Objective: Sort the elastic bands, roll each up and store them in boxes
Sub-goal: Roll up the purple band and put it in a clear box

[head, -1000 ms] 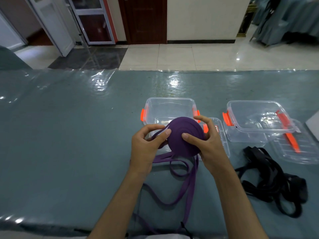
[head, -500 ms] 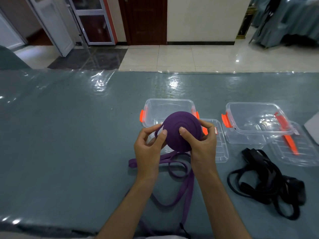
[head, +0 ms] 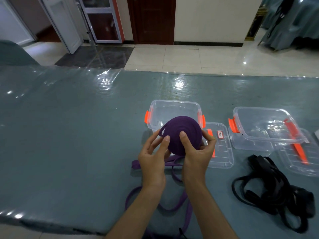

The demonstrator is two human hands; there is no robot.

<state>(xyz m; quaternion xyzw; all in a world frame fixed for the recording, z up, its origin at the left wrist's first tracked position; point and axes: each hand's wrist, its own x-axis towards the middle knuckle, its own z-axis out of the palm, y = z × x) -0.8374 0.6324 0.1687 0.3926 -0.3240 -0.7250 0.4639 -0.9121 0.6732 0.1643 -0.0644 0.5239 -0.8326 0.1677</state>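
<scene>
Both hands hold a thick roll of purple elastic band (head: pixel 183 131) above the table, just in front of an open clear box (head: pixel 174 111) with orange clasps. My right hand (head: pixel 196 156) grips the roll, thumb on its face and fingers round its right edge. My left hand (head: pixel 153 159) pinches the roll's left edge with thumb and fingers. The band's loose purple tail (head: pixel 179 200) hangs below the hands and trails over the table to its near edge. A tangled black elastic band (head: pixel 274 190) lies at the right.
A clear lid (head: pixel 222 152) with a small label lies right of the first box. A second open clear box (head: pixel 265 128) stands further right, partly on another lid (head: pixel 298 161) with an orange strip. Shiny plastic sheet covers the blue-grey table (head: pixel 69 135); tiled floor lies beyond.
The hands have lifted the purple roll and moved it away from me, toward the open box. The loose tail has shifted, with a fold now lying left of my left wrist.
</scene>
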